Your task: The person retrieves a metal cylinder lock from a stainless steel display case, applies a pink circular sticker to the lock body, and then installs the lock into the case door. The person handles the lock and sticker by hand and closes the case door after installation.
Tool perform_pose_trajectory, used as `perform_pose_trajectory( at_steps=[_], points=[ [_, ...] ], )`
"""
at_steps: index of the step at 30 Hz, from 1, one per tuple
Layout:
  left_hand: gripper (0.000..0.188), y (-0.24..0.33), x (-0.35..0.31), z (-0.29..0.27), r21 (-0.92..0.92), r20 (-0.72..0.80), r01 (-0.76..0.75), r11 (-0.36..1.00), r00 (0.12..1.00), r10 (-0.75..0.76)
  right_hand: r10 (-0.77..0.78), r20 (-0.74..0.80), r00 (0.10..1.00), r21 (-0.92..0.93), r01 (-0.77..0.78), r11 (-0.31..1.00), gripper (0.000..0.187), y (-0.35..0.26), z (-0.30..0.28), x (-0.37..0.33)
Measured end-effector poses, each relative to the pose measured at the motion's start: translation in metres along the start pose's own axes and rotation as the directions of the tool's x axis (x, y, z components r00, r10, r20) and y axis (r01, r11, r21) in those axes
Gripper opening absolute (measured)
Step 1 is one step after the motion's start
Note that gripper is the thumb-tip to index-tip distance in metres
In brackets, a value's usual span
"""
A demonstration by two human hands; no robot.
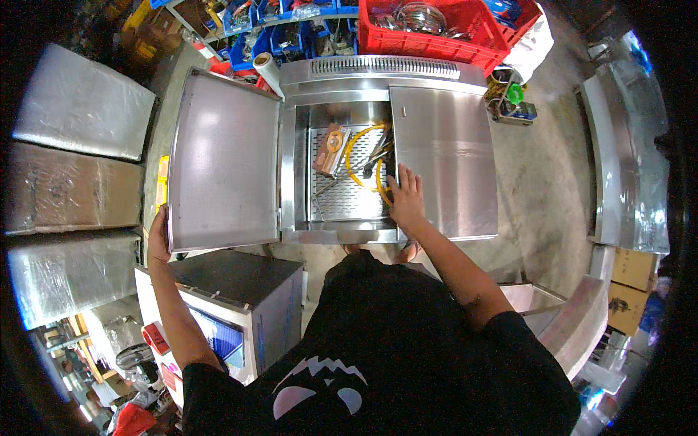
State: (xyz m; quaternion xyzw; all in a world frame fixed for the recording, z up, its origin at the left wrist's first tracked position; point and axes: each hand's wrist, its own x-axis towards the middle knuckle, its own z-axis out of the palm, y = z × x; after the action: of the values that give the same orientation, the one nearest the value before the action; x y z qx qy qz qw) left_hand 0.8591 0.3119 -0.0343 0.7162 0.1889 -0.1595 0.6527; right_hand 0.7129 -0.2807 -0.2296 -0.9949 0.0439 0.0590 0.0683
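A stainless steel cabinet [338, 237] stands in front of me with its left steel door [227, 163] swung out to the left. My left hand [159, 236] grips this door at its outer edge near the lower corner; the fingertips are partly hidden. The right steel door [451, 156] lies over the other half of the opening. On its inner edge rests my right hand [408, 200], fingers stretched and somewhat apart. Inside, a slotted metal tray [342, 206] carries a small brown package [332, 149], a yellow hose [350, 156] and several dark and metal parts [376, 156].
Behind the cabinet are a red crate [436, 45] of metal parts and blue bins [287, 38]. Wrapped boxes [80, 185] stack at left; a dark-topped unit [225, 276] stands below the open door. Concrete floor [542, 182] runs along the right, beside wrapped steel pieces [629, 160].
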Motion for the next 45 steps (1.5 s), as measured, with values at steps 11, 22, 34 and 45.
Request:
perform_pose_trajectory(
  at_steps=[11,22,34,45],
  points=[
    [0.083,-0.107,0.119,-0.079,0.256,-0.129,0.193,0.947,0.978,-0.165,0.147,-0.134,0.98,0.411,-0.08,0.908,0.081,0.047,-0.151,-0.046],
    [0.087,-0.232,0.22,-0.096,0.676,-0.292,0.332,0.658,0.94,-0.174,0.679,-0.278,0.68,0.197,-0.651,0.733,0.055,0.262,-0.268,-0.161],
    [0.044,-0.173,0.147,0.046,0.761,-0.439,-0.129,0.636,0.62,0.65,0.744,-0.33,0.582,0.162,-0.741,0.652,0.07,0.482,-0.177,-0.185],
    [0.043,-0.166,0.018,0.452,0.725,0.294,-0.388,0.569,0.922,0.253,0.904,-0.129,0.408,0.309,-0.85,0.428,0.081,0.597,-0.037,-0.186]
  ],
)
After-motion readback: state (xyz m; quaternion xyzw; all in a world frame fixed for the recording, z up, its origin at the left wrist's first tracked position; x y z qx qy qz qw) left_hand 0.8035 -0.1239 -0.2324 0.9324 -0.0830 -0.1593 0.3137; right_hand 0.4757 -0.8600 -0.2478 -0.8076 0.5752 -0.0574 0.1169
